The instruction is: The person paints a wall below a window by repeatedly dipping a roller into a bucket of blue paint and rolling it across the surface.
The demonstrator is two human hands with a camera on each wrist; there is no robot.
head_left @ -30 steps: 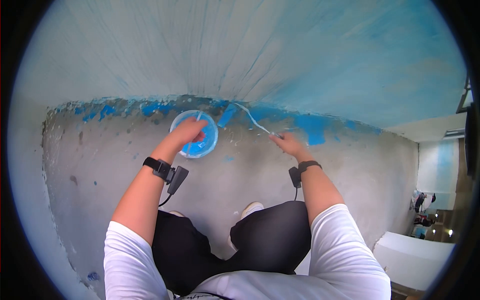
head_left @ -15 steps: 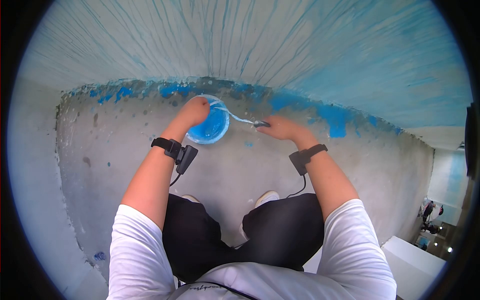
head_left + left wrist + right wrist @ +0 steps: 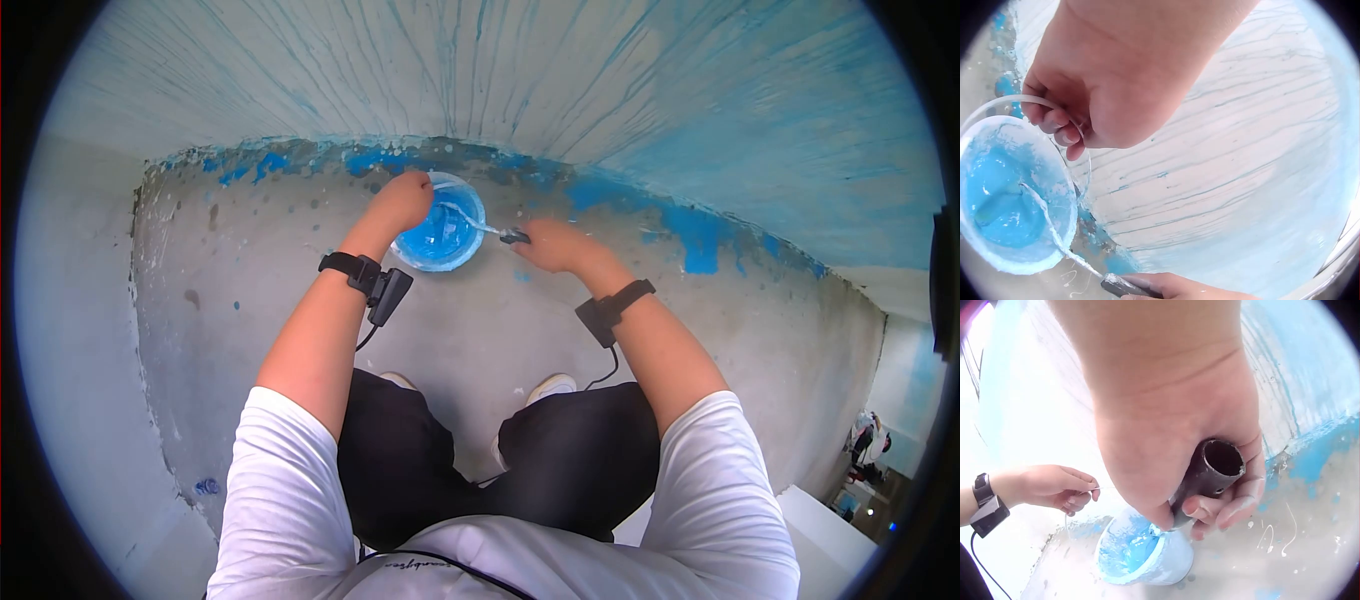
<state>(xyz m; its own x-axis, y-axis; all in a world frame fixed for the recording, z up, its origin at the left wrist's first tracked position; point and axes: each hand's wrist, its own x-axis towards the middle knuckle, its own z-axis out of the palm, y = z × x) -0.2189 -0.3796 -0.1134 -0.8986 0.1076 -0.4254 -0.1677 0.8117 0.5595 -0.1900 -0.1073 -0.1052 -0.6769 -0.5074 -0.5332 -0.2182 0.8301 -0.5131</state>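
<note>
A white bucket (image 3: 446, 266) with blue paint (image 3: 1007, 194) in it is close to the foot of the wall in the head view. My left hand (image 3: 405, 200) grips its thin white handle (image 3: 1029, 99), fingers curled round it. My right hand (image 3: 555, 245), to the right of the bucket, holds a paint roller by its dark hollow grip (image 3: 1200, 481). From the grip a paint-coated bent rod (image 3: 1054, 234) runs over the rim and down into the bucket. The roller's head is hidden in the paint.
Above the bucket rises a wall (image 3: 480, 70) streaked with blue drips. Blue patches (image 3: 697, 240) mark the grey floor (image 3: 280, 290) along its foot. My shoes (image 3: 552, 387) are on the floor below. Several items (image 3: 868, 440) stand at the far right.
The roller's blue head, earlier beside the bucket near the wall, has gone down into it. My right hand has moved left with the grip, while my left hand keeps hold of the bucket's handle.
</note>
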